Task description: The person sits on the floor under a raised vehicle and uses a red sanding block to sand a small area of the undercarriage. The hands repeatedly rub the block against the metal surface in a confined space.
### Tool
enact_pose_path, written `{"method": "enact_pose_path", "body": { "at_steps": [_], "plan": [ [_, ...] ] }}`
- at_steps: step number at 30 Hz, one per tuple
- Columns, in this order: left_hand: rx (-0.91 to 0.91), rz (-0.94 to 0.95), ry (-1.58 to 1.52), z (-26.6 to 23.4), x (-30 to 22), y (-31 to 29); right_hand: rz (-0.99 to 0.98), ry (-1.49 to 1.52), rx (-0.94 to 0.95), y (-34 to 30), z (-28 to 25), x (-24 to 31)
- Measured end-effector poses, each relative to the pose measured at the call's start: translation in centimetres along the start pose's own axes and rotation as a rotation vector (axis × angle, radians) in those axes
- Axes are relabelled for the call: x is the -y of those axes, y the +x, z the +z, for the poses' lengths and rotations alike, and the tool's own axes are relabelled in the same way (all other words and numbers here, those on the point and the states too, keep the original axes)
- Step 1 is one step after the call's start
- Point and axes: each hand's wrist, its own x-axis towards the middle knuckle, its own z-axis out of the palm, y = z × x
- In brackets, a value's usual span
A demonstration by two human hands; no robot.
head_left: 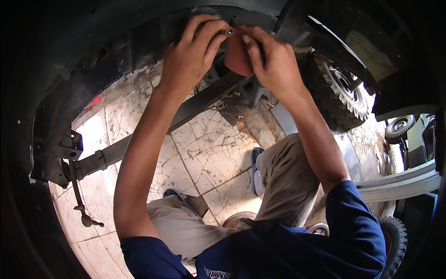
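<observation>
We record 2 bare hands raised at 12 o'clock under dark bodywork, fingertips close together. The left hand (188, 60), at 11 o'clock, pinches a small round metal piece (229, 32) between thumb and fingers; its pale ring-shaped end points toward the right hand (278, 60), at 1 o'clock. That hand grips a curled reddish-brown sheet (238, 56), sandpaper by its look, with the thumb laid on its near face; the fingers behind it are partly hidden. The sheet's upper edge is right beside the metal piece; we cannot tell whether they touch. The sheet's rounded lower end hangs free toward the centre.

Surroundings: a dark steel beam (193, 108) passes below the hands, slanting from 12 o'clock down to between 8 and 9. At 8 o'clock we note a hanging rod with a knuckle-like joint (86, 219) at its foot. A chunky-treaded wheel (341, 90) stands at 2 o'clock, a smaller-looking wheel (400, 126) at 3, pale curved strips (399, 183) between 3 and 4, a tyre (394, 242) at 4. Below, cracked floor tiles (204, 153) show between the beam and the wearer's beige trousers (288, 186); a navy shirt (288, 251) fills 5 to 6 o'clock.
</observation>
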Motion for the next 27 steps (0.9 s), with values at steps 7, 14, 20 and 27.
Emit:
{"method": "enact_pose_path", "body": {
  "at_steps": [7,14,20,27],
  "plan": [
    [0.004,-0.013,0.068,0.1,-0.1,-0.1,-0.012,-0.018,0.017,0.1,0.0,-0.3],
    [0.104,-0.133,0.092,-0.3,-1.0,-0.1,0.085,0.051,0.081,0.1,0.0,0.0],
    [0.036,0.010,0.189,0.0,-0.7,0.2,-0.067,0.079,-0.042,0.2,0.0,-0.2],
    [-0.011,0.015,0.211,0.2,-0.8,-0.1,-0.022,0.074,-0.024,0.3,0.1,0.0]
  ]
}}
